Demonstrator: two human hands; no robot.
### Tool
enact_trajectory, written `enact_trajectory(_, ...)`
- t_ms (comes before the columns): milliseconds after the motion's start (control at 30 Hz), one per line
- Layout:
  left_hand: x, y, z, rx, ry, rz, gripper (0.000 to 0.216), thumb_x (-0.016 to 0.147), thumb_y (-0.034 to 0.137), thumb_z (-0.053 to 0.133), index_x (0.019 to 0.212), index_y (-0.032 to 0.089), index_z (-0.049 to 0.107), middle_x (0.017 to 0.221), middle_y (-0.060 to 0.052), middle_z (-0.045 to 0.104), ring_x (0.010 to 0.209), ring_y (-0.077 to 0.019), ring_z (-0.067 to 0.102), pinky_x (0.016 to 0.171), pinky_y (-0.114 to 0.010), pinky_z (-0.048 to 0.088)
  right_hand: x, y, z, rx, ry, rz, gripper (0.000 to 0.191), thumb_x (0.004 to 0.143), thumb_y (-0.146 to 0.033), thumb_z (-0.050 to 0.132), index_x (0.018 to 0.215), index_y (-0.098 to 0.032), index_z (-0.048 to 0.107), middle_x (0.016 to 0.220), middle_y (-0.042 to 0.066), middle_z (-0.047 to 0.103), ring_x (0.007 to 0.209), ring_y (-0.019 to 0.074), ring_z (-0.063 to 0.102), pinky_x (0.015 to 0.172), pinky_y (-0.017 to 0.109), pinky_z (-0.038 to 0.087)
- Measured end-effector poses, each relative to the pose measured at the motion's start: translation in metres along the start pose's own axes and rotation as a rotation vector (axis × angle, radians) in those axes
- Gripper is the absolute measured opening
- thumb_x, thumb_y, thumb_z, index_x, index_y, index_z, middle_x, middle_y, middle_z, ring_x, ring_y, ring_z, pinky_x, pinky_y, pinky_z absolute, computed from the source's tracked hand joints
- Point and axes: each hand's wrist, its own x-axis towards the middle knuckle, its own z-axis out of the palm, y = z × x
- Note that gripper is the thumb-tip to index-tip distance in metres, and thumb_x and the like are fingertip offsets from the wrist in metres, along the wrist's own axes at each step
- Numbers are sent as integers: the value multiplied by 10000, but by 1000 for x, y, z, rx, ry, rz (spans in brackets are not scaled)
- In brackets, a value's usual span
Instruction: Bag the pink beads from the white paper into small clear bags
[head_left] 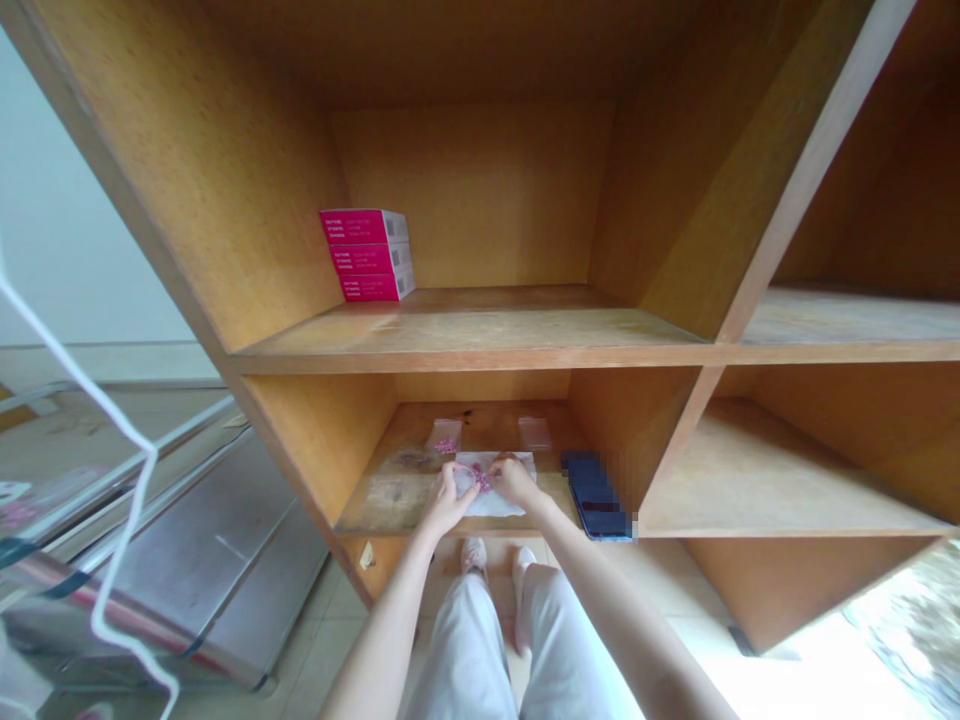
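A small cluster of pink beads (481, 480) lies on a white sheet (495, 505) on the lower shelf. My left hand (445, 502) rests at the sheet's left edge, thumb and forefinger apart, the thumb reaching toward the beads. From the right, my right hand (513, 482) bends over the sheet with its fingers curled together beside the cluster. Whatever its fingertips pinch is too small to make out. Behind my left hand is a clear plastic bag (448, 430) with more pink beads (445, 446) at its lower end.
A second clear bag (535, 433) lies at the back right of this shelf. Near the front right edge is a dark blue phone-like object (596, 497), partly pixelated. Several pink boxes (369, 258) are stacked on the upper shelf. A white cable (139, 500) hangs at the left.
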Motion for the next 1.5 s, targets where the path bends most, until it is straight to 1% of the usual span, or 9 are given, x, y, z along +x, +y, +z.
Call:
enact_trajectory(133, 0, -2, 0, 13, 1, 10, 356, 744, 401, 498, 1016, 198, 391, 1030, -74, 526, 999, -211, 516, 865, -374, 391, 3, -5, -2, 65, 27, 10, 147, 689, -123, 520, 624, -145, 650, 703, 66, 664, 697, 151, 582, 650, 214, 399)
enact_trajectory(333, 1, -8, 4, 19, 2, 41, 366, 738, 337, 509, 1039, 186, 366, 1024, -81, 532, 987, -214, 521, 855, -385, 399, 10, -27, -7, 270, 85, -16, 147, 726, -216, 535, 683, -122, 640, 694, 42, 646, 611, 109, 559, 560, 174, 379)
enact_trajectory(400, 1, -8, 4, 24, -4, 48, 382, 735, 325, 511, 1053, 184, 353, 1035, -85, 529, 994, -217, 517, 858, -387, 397, 11, -34, -6, 270, 59, -44, 170, 730, -234, 537, 647, -124, 637, 631, 27, 632, 559, 99, 538, 522, 170, 360)
enact_trajectory(533, 1, -6, 4, 32, -24, 28, 381, 734, 330, 513, 1051, 187, 356, 1023, -79, 531, 993, -225, 517, 851, -393, 400, 13, -39, -5, 230, -64, -107, 335, 772, -307, 495, 511, -127, 603, 459, 3, 556, 443, 84, 464, 462, 176, 322)
enact_trajectory(633, 1, -5, 3, 24, -13, 31, 374, 736, 331, 514, 1046, 186, 363, 1029, -81, 534, 1000, -221, 514, 858, -386, 398, 15, -35, -8, 231, -62, -142, 335, 792, -272, 467, 524, -132, 610, 496, 11, 578, 500, 94, 498, 522, 178, 355)
enact_trajectory(800, 1, -3, 1, 0, 1, 20, 295, 773, 377, 460, 994, 193, 396, 996, -73, 541, 973, -204, 525, 854, -369, 398, 19, -21, -11, 115, 81, -65, 180, 741, -137, 484, 678, -131, 652, 716, 53, 649, 670, 121, 552, 642, 197, 379)
enact_trajectory(967, 1, -2, 0, -15, 4, 4, 307, 783, 413, 437, 993, 192, 399, 1008, -77, 543, 982, -198, 519, 867, -358, 388, 14, -14, -4, -100, 6, -48, 193, 725, -141, 494, 637, -135, 666, 706, 86, 658, 673, 147, 565, 645, 217, 377)
enact_trajectory(1267, 1, -4, 1, -15, -18, -18, 322, 789, 433, 423, 1003, 194, 397, 1025, -77, 529, 1004, -196, 505, 880, -353, 377, 11, -21, 8, -203, 20, 16, 146, 706, -232, 568, 680, -166, 695, 740, 98, 673, 731, 182, 590, 657, 233, 384)
enact_trajectory(1500, 1, -5, 2, -1, -25, -14, 322, 793, 438, 415, 1003, 195, 388, 1024, -75, 525, 1008, -193, 504, 890, -349, 373, 12, -23, 14, -269, -25, 66, 161, 705, -197, 538, 713, -162, 694, 748, 87, 681, 732, 191, 601, 635, 230, 388)
